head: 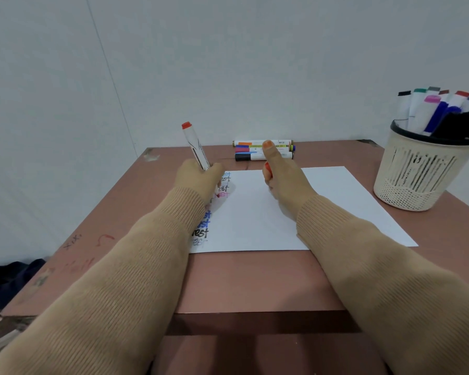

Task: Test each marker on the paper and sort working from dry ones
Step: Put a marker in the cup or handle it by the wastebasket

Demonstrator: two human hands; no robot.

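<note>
- The left hand point(198, 177) is out over the left edge of the paper point(336, 201), with its fingers curled round a white marker point(195, 146). The marker stands nearly upright, leaning a bit left, with its orange-red end on top. The tip is tucked behind the hand, so I can't tell if it's actually touching the sheet.
- The right hand point(284, 182) is over the middle of the paper in a sort of fist, thumb sticking straight up. Its fingers are wrapped round a small red cap point(267, 167), and only a sliver of that shows.
- Both arms are in tan ribbed sleeves point(119, 280), stretched forward and roughly parallel.
- There's one sheet of paper, lying flat on the pinkish-brown surface point(255, 280). A column of "test" scribbles point(201, 232) in blue, black and pink runs down its left edge. The left forearm covers some of them, so no exact count from me.
- Four loose markers point(263, 150) lie side by side at the far edge of the surface, behind the paper.
- One cream mesh pot point(417, 171) sits far right, just beside the paper's corner. It's stuffed with standing markers point(420, 112). I'd say about nine, but they overlap, so I'm not sure.
</note>
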